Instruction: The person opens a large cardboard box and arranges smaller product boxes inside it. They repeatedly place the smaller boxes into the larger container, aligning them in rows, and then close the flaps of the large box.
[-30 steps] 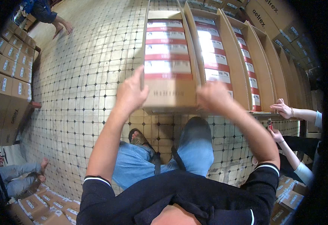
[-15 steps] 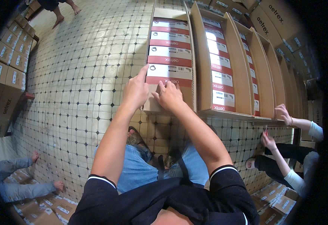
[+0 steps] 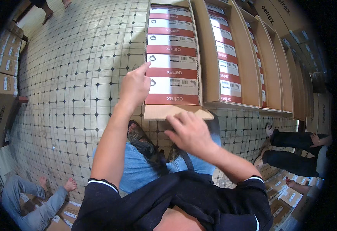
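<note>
In front of me lies a long, open-topped brown carton [image 3: 199, 73] packed with a row of red-and-white boxes [image 3: 172, 75]. At its left wall my left hand [image 3: 133, 86] is closed, its index finger stretched along the edge beside the boxes; the lower fingers are partly hidden. The carton's near-end flap [image 3: 157, 112] is folded out toward me. My right hand [image 3: 191, 133] is at the flap's near edge, slightly blurred, with fingers bent and apart and nothing visible in them. Whether its fingertips touch the flap I cannot tell.
Right of my carton stand more open cartons [image 3: 230, 50] in a row, some with similar boxes [image 3: 229, 68]. Closed cartons [image 3: 2, 82] are stacked at the left. People's legs [image 3: 293, 161] show at the right, lower left and far left. The tiled floor [image 3: 79, 84] stretches leftward.
My right hand has drawn back toward me from over the carton's near end. The near flap now lies outward, and one more box shows there. A person's hands at the right have left the cartons.
</note>
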